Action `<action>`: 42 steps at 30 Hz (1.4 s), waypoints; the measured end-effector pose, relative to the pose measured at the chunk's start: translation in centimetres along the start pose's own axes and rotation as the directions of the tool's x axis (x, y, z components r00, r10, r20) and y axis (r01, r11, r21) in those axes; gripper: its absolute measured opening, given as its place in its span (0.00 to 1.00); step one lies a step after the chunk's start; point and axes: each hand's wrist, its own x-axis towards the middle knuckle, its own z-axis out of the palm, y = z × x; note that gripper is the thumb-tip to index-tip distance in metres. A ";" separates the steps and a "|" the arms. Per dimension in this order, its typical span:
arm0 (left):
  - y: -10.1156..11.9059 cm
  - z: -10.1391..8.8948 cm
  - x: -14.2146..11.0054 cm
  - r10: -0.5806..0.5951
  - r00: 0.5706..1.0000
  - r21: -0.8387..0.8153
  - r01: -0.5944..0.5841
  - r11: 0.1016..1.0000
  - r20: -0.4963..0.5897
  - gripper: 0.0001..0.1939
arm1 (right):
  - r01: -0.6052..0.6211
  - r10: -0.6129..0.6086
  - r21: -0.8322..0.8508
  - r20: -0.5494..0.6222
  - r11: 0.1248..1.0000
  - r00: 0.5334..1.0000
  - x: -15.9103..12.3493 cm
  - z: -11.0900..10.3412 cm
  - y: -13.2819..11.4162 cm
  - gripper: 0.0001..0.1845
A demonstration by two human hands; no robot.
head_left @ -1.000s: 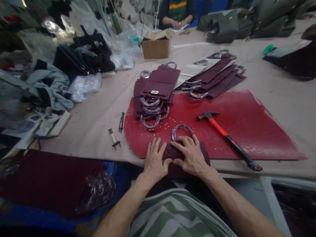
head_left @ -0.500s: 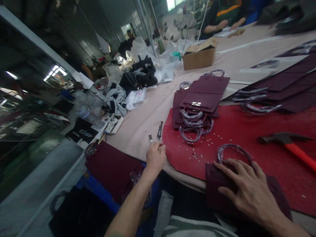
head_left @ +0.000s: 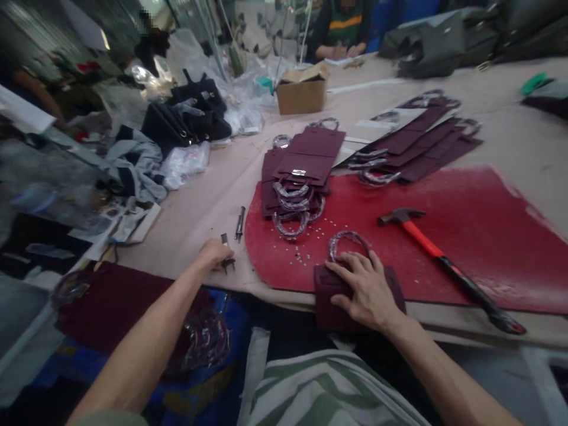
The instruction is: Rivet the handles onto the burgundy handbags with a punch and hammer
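Note:
My right hand (head_left: 366,290) lies flat, fingers spread, on a burgundy handbag panel (head_left: 326,305) at the table's front edge. Its plastic-wrapped handle (head_left: 348,235) arches just beyond my fingertips. To the left, my left hand (head_left: 215,254) is closed at the fingertips around a small dark metal tool (head_left: 228,263), partly hidden and blurred. A slim metal tool (head_left: 240,223) lies a little beyond it on the tablecloth. Between the hands, small pale bits (head_left: 302,257) are scattered on the red mat (head_left: 275,275).
Burgundy bag pieces are stacked on the mat (head_left: 313,151) and behind it (head_left: 421,145). A claw hammer (head_left: 426,239) lies at right. Farther back stand a cardboard box (head_left: 302,94) and black bags (head_left: 186,118). More burgundy pieces (head_left: 115,302) sit low at left. Another person's hands (head_left: 344,52) are across the table.
The view has swung right, so the whole hammer now shows. My left hand has closed its fingers on the small tool beside it. My right hand stays on the bag panel.

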 end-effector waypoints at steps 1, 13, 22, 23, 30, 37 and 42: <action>-0.3 -0.1 -0.3 0.020 1.000 -0.048 -0.019 0.999 0.018 0.11 | -0.006 0.006 0.009 0.001 1.000 1.000 0.0 -0.1 -0.1 0.34; -0.3 6.8 -10.9 0.673 0.669 -0.475 -0.725 0.499 -0.315 0.15 | -0.034 0.031 0.067 0.039 0.997 0.999 -0.1 -0.4 -0.3 0.37; 0.1 10.7 -10.9 0.822 0.435 -0.252 -0.897 0.362 -0.368 0.07 | -0.024 0.022 0.077 0.023 0.997 0.999 -0.1 -0.3 -0.3 0.36; -0.1 10.6 -10.9 0.814 0.458 -0.256 -0.886 0.387 -0.357 0.08 | -0.024 0.022 0.076 0.022 0.997 1.000 -0.1 -0.3 -0.2 0.36; 1.0 11.9 -14.0 0.772 0.489 -0.356 -0.863 0.359 -0.407 0.07 | -0.027 0.025 0.068 0.026 0.997 0.999 -0.2 -0.1 -0.2 0.38; 3.2 14.7 -16.3 0.883 0.300 -0.367 -0.916 0.161 -0.362 0.05 | -0.028 0.026 0.092 0.029 0.995 0.999 -0.2 -0.4 -0.3 0.36; 2.8 15.4 -15.8 0.891 0.286 -0.361 -0.920 0.153 -0.352 0.05 | -0.038 0.034 0.105 0.037 0.994 0.999 -0.1 -0.5 -0.4 0.37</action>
